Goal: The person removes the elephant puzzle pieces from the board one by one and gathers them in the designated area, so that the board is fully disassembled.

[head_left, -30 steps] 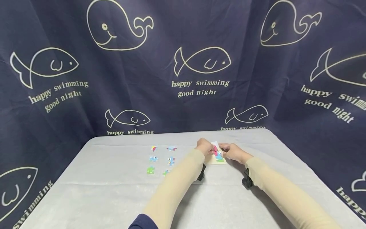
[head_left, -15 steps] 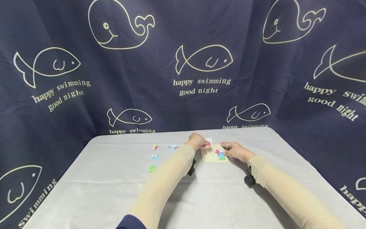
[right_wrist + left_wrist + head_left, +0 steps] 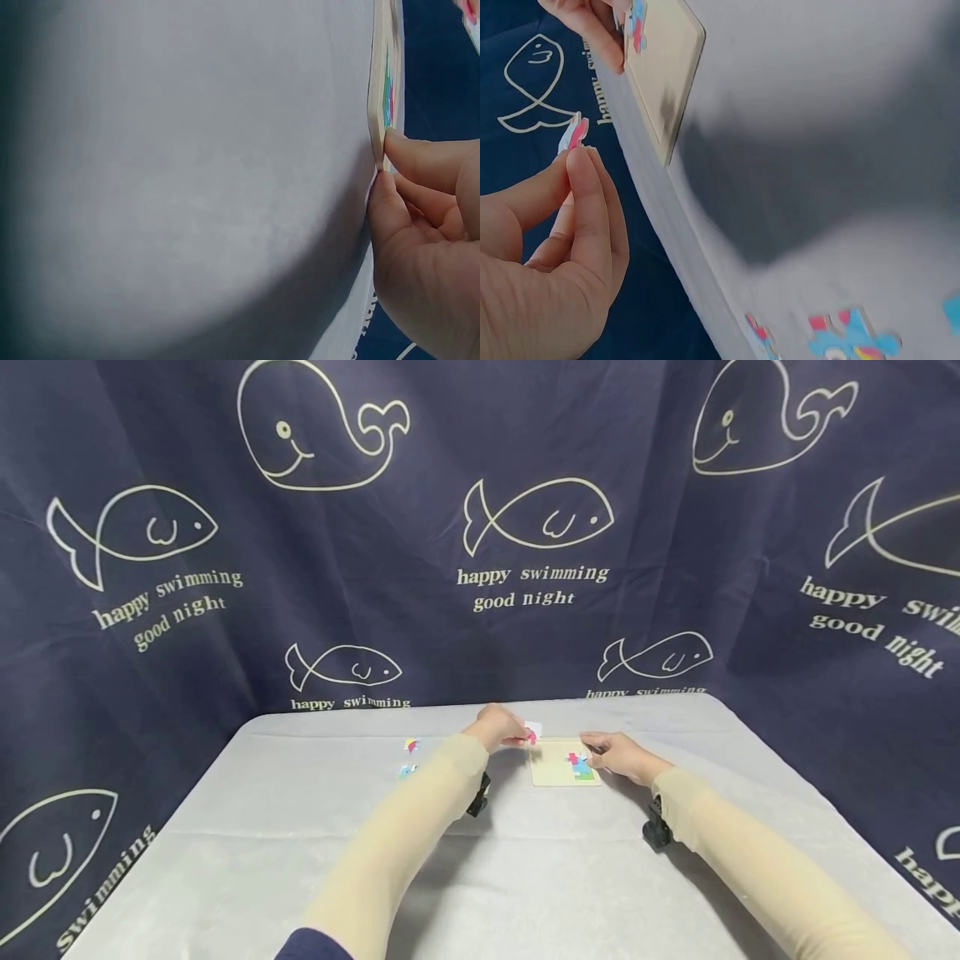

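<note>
My left hand point(image 3: 498, 727) pinches a pink and white jigsaw puzzle piece point(image 3: 574, 135) between thumb and fingertips, raised near the back left corner of a pale wooden puzzle board point(image 3: 547, 765). At the board's right edge, my right hand point(image 3: 624, 757) holds on, thumb on top in the right wrist view. A few joined pieces point(image 3: 580, 767) in pink, blue and green lie in the right part of the board; the left part shows bare wood.
Loose puzzle pieces lie left of the board, among them a red and yellow one point(image 3: 412, 745) and a blue one point(image 3: 408, 771). My left sleeve point(image 3: 397, 827) hides others. A dark blue curtain point(image 3: 420, 552) hangs behind the table point(image 3: 525, 877).
My left hand has moved left from over the board, carrying the pink and white puzzle piece away from it. The right hand keeps its hold at the board's right edge.
</note>
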